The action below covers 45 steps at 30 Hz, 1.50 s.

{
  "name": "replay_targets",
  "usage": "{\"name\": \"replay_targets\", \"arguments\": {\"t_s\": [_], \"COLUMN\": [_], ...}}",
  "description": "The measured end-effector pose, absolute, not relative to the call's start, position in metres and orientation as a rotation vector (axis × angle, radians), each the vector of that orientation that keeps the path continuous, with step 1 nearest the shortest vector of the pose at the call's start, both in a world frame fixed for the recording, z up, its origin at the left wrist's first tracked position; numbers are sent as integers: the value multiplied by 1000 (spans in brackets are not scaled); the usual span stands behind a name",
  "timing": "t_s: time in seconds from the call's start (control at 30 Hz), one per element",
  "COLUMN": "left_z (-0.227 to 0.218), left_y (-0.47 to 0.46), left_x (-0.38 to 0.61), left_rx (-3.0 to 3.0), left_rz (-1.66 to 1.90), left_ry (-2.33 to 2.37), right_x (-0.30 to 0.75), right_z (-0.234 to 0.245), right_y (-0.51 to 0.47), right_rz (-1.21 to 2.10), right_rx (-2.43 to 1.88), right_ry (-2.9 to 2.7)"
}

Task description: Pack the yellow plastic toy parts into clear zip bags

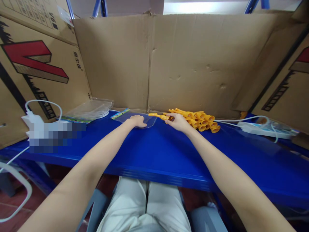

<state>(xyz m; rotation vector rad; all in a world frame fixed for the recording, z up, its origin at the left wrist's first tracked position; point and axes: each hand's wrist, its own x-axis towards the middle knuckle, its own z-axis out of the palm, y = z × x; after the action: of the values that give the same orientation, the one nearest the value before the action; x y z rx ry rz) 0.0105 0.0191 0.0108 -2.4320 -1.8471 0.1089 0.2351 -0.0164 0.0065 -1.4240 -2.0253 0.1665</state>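
My left hand [138, 121] is closed on the near part of a flat clear plastic bag [151, 120] with a colourful printed header strip; the exact grip of its fingertips is partly hidden. To its right, my right hand [178, 121] grips a yellow-orange plastic toy horn [159, 116] by its flared end. The horn's thin tip points left and reaches over the bag's right edge. Just behind and to the right of this hand lies a pile of the same yellow horns [204, 121], flared ends toward me.
A stack of clear bags [94, 108] lies at the back left. White power strips with cables stand on the left [36, 124] and the right [265, 129]. Cardboard walls [193, 64] enclose the blue table [154, 154] at the back and sides.
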Motion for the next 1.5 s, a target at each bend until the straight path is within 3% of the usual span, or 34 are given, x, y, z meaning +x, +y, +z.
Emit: {"name": "replay_targets", "arguments": {"t_s": [0.7, 0.93, 1.07, 1.27, 1.5], "left_z": [15, 2, -13, -18, -17], "left_y": [-17, 13, 30, 39, 43], "left_x": [19, -44, -84, -98, -97], "left_rx": [-2639, -2176, -2097, -2144, -2212], "left_rz": [-255, -578, -540, -604, -406], "left_ry": [-1317, -1932, -2312, -2301, -2118], "right_x": [201, 189, 183, 167, 142], "right_z": [-2, -11, -8, -4, -12], "right_y": [-18, -19, -16, -15, -2], "right_rz": [177, 296, 297, 283, 308], "right_rx": [-1185, -1358, -1423, -1319, -1347], "right_ry": [-2313, -2186, -2203, -2215, -2129]}}
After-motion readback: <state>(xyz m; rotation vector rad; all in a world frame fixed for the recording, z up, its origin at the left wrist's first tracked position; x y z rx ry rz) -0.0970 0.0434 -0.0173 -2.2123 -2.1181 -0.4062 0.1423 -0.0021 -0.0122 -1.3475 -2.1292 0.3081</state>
